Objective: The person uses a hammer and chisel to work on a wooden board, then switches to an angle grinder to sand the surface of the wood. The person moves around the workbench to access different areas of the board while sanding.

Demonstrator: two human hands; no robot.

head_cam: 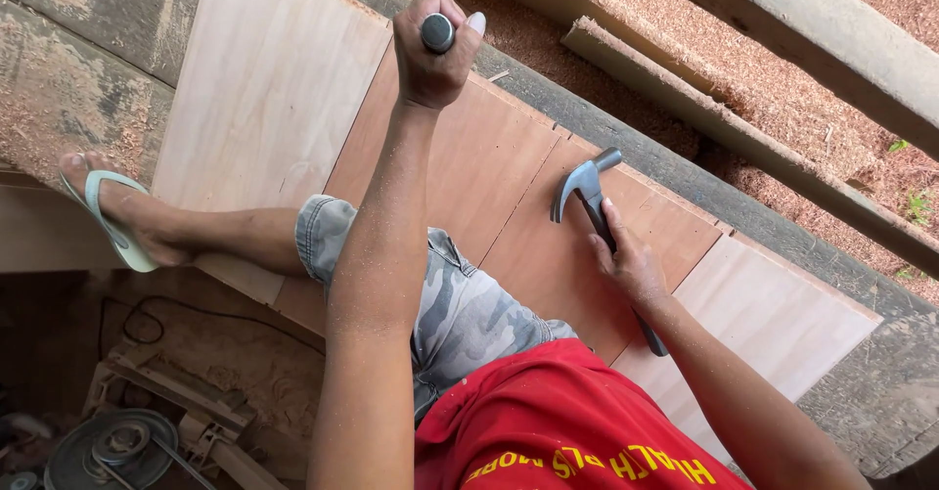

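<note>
A: Starting at the left, what shows?

B: A foot in a pale sandal (pixel 108 221) rests on the wooden surface (pixel 59 89), beside a light panel (pixel 264 89). Below it lies a pulley (pixel 112 446) amid sawdust.

A: And the hands?

B: The left hand (pixel 435 55) is raised over the reddish panels (pixel 489 187), its fingers wrapped tight round a dark, round-ended handle (pixel 437 32); only the butt end shows, so what tool it is cannot be told. The right hand (pixel 626 260) lies on the hammer (pixel 592 206), fingers loosely curled over the shaft, its claw head resting on the panel.

A: What could go wrong?

B: Probably a slip. The person sits on the panels with one leg stretched out, so a shifting sheet could throw off a blow. The lax hold on the hammer could let it twist. Sawdust underfoot adds to that. Beams (pixel 743 138) lie to the right.
</note>
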